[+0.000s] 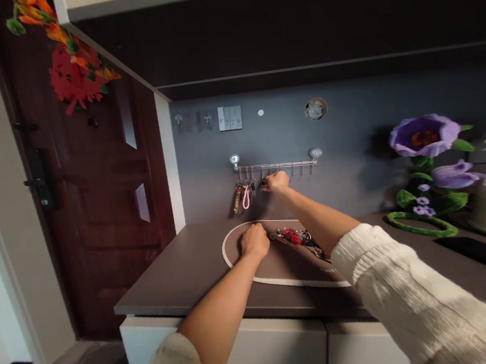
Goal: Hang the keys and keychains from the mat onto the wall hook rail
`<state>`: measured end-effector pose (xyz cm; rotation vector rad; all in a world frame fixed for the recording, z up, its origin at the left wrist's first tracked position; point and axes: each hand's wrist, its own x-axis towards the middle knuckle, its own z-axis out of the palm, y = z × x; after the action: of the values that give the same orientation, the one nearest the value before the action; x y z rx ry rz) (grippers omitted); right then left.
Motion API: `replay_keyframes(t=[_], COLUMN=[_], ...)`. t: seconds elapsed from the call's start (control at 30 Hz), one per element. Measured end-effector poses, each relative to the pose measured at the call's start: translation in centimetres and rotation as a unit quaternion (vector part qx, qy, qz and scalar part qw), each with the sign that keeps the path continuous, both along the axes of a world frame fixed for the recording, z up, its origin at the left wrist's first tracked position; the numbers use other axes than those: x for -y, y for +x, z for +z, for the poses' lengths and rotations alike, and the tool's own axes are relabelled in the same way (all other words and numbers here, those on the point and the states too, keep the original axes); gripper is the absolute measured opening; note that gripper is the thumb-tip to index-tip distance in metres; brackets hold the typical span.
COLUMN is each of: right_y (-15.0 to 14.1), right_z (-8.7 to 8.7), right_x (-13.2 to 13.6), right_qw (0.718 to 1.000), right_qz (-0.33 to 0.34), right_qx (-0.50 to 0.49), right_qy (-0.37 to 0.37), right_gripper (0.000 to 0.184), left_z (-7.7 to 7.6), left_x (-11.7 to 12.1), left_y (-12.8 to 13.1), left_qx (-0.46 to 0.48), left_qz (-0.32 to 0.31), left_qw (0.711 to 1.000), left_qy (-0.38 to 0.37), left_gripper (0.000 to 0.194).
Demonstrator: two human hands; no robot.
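On the left stands a dark red door (99, 220). Keys with a pink strap (244, 196) are already hanging from the wall hook rail (274, 166). The person's left hand (254, 241) is resting curled on the oval mat (278, 271); whether it is closed on anything cannot be told. The right hand (275, 182) is pinching a dark key bunch (264, 184) at the rail, seemingly not yet released. A red key bunch (294, 236) is lying on the mat beside the left hand, apparently awaiting hanging. Purple flowers (427, 136) are standing far right.
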<state>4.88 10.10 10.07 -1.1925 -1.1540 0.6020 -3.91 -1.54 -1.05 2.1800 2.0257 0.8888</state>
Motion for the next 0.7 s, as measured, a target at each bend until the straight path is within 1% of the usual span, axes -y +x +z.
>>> replay_keyframes(t=[0.17, 0.3, 0.43, 0.6, 0.7], right_y=[-0.1, 0.0, 0.4, 1.1, 1.7], right_z=[-0.4, -0.7, -1.1, -2.3, -3.5], right_x=[0.2, 0.4, 0.7, 1.9, 3.2], right_qw=[0.999, 0.999, 0.999, 0.998, 0.996], right_qz=[0.015, 0.028, 0.024, 0.053, 0.082], right_qx=[-0.033, -0.037, -0.035, -0.032, -0.01], right_qy=[-0.012, -0.016, -0.018, -0.022, -0.033], right_gripper=[0.009, 0.01, 0.01, 0.005, 0.007], left_z=[-0.1, -0.2, -0.3, -0.4, -0.3], left_x=[-0.2, -0.3, -0.3, -0.3, -0.3], left_y=[0.0, 0.0, 0.0, -0.2, -0.3], left_qx=[-0.004, -0.008, -0.014, -0.018, -0.014], left_qz=[0.002, -0.006, -0.015, -0.029, -0.039], left_qw=[1.0, 1.0, 1.0, 0.999, 0.999], left_qy=[0.002, 0.007, 0.017, 0.024, 0.024], left_gripper=[0.029, 0.027, 0.026, 0.025, 0.024])
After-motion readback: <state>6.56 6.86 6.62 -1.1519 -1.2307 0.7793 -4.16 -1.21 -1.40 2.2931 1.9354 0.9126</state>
